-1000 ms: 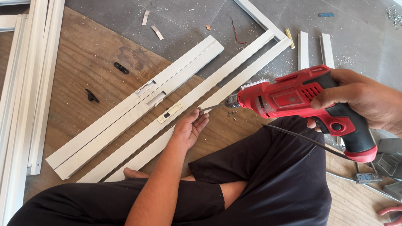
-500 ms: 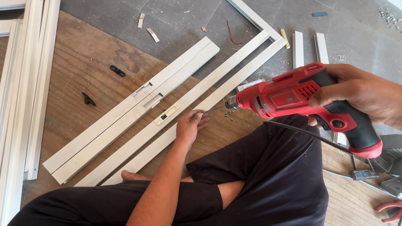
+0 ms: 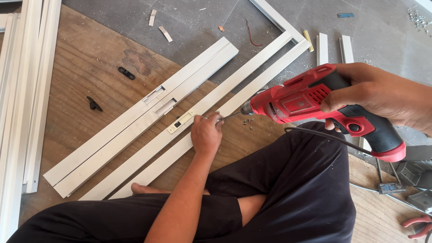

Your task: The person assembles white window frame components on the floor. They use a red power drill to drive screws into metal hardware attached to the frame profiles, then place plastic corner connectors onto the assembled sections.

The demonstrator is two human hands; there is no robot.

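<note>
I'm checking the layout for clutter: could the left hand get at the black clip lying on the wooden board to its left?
Probably yes: the left hand rests on the white frame rail, and only flat rails lie between it and the black clip.

Single head-worn view, steeply down and close over lap, hands and wooden board

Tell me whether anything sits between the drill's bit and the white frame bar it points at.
Only the left hand: its fingertips pinch at the tip of the red drill, right over the white frame bar. The right hand holds the drill. Small screws lie beside it.
</note>
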